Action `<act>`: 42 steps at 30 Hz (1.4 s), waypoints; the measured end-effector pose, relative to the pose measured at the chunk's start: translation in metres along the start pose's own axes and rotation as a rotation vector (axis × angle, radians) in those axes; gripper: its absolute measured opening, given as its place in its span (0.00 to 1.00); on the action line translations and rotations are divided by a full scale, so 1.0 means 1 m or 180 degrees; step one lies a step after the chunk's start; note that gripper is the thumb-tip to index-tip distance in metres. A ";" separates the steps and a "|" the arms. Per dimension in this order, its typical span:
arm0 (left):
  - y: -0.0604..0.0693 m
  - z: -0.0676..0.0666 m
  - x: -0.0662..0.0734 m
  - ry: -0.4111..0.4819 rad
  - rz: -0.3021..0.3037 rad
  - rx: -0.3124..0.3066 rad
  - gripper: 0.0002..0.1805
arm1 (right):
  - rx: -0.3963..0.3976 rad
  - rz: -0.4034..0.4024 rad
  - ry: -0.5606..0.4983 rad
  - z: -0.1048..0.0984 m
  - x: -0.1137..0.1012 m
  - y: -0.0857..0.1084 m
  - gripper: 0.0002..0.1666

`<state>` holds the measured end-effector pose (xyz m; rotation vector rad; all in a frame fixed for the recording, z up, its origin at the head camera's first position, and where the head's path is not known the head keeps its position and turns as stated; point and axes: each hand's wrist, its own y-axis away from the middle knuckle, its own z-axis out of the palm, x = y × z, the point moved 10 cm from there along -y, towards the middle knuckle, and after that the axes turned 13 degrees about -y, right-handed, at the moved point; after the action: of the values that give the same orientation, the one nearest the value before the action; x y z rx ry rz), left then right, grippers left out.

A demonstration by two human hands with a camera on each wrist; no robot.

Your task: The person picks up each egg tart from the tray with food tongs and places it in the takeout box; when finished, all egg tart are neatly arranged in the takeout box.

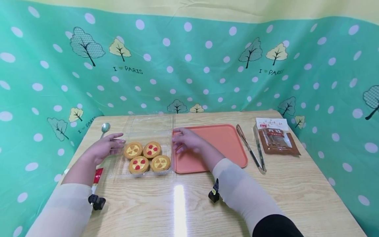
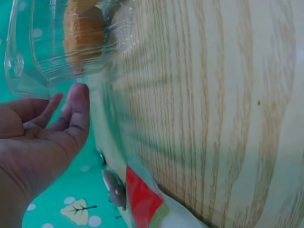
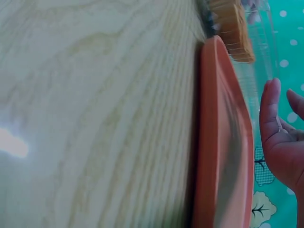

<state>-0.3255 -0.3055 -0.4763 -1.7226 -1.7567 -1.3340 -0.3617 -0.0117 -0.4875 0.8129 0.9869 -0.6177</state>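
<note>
Several round egg tarts, some topped with red pieces, sit in a clear plastic box whose lid is folded back behind them. My left hand is at the box's left side with loosely bent fingers. In the left wrist view, its fingertips are close beneath the box's edge; contact is unclear. My right hand is at the box's right side, over the left part of a coral tray. The right wrist view shows its thumb and fingers spread apart, holding nothing visible.
To the tray's right lie metal tongs and a brown-and-white food packet. A metal spoon is at the back left. A red-and-white packet lies partly hidden by my left forearm. A patterned green curtain surrounds the table.
</note>
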 end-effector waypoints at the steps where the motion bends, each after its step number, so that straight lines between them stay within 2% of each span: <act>1: 0.000 -0.001 0.001 0.0002 0.0013 0.0023 0.33 | 0.0018 -0.0009 -0.0029 0.000 0.001 0.000 0.39; 5: 0.001 -0.004 0.002 0.0023 0.0031 0.0087 0.33 | 0.0078 -0.0010 -0.0126 0.000 0.003 0.000 0.41; 10: 0.001 -0.004 0.003 0.0069 0.0020 0.0043 0.33 | 0.0095 -0.0006 -0.0212 0.001 0.004 -0.002 0.45; 14: -0.001 -0.004 0.003 0.0148 0.0048 -0.0004 0.34 | 0.0068 -0.0033 -0.0192 0.003 0.004 -0.002 0.46; 21: -0.002 -0.008 -0.002 0.0324 0.0083 0.0061 0.35 | 0.0080 -0.0151 -0.0160 0.003 0.002 -0.002 0.47; 27: -0.001 -0.013 -0.007 0.0523 0.0042 0.0194 0.35 | 0.0142 -0.0263 -0.0178 0.001 0.001 -0.003 0.43; 32: 0.001 -0.015 -0.008 0.0683 -0.0014 0.0354 0.28 | 0.0172 -0.0358 -0.0175 0.001 -0.002 -0.004 0.39; 36: 0.002 -0.016 -0.008 0.0784 0.0022 0.0419 0.22 | 0.0160 -0.0391 -0.0154 0.002 -0.002 -0.004 0.36; 42: 0.002 -0.017 -0.010 0.0829 0.0128 0.0513 0.19 | 0.0164 -0.0440 -0.0160 0.002 0.000 -0.004 0.32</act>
<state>-0.3274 -0.3246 -0.4748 -1.4205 -1.6257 -1.2955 -0.3640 -0.0151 -0.4879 0.7751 0.9902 -0.7817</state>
